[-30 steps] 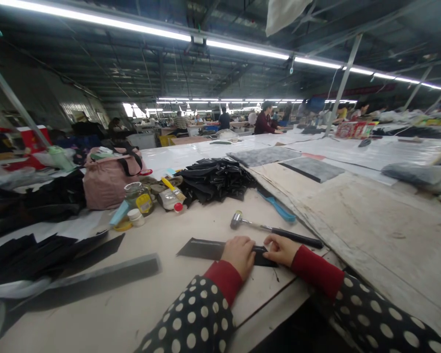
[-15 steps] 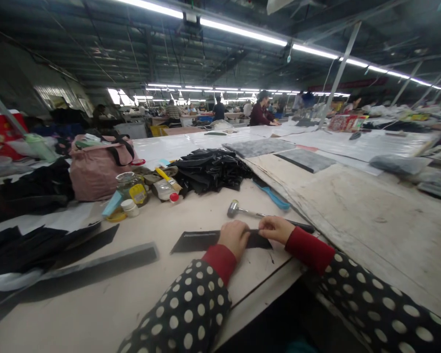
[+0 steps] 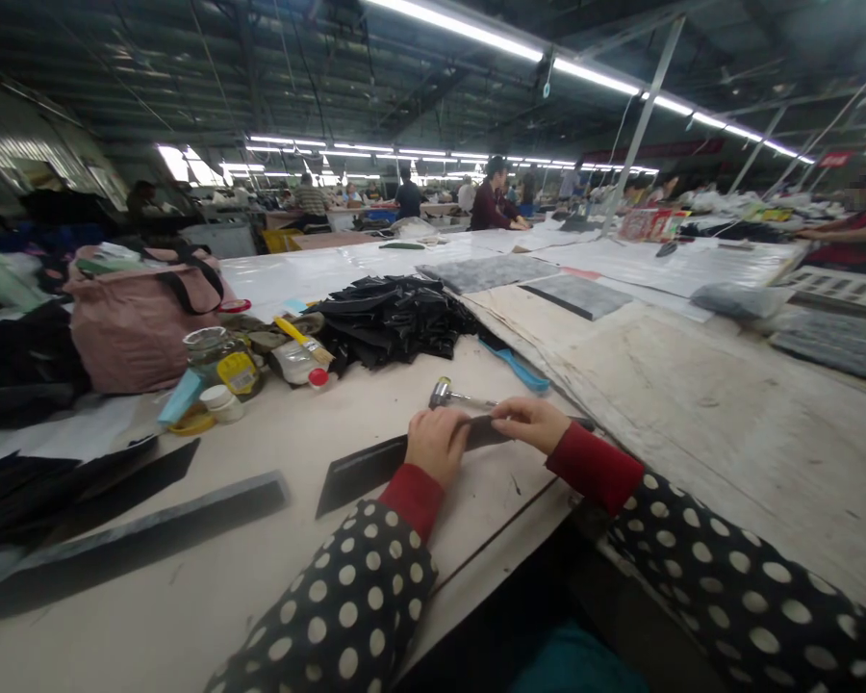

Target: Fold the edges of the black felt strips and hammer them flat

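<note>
A black strip of material (image 3: 365,470) lies slantwise before me on the pale work table (image 3: 260,577). My left hand (image 3: 437,445) is closed on its middle, fingers bent over the far edge. With thumb and fingers pinched together, my right hand (image 3: 530,423) grips the strip near its right end, which looks slightly raised. Just beyond my hands rests a hammer (image 3: 442,393), its handle running to the right, partly hidden behind my right hand. To the left lies a second dark strip (image 3: 188,520) with a grey edge.
Behind the hammer is a heap of black pieces (image 3: 396,318), with a blue tool (image 3: 516,369) beside it. A glass jar (image 3: 223,361), a yellow-handled brush (image 3: 303,339) and a pink bag (image 3: 134,322) stand at left. Large pale sheets (image 3: 693,414) cover the right. Other people work farther back.
The strip has turned, its right end now farther from me and lifted a little. Both hands have shifted with it, still gripping. The whole view has swung slightly right.
</note>
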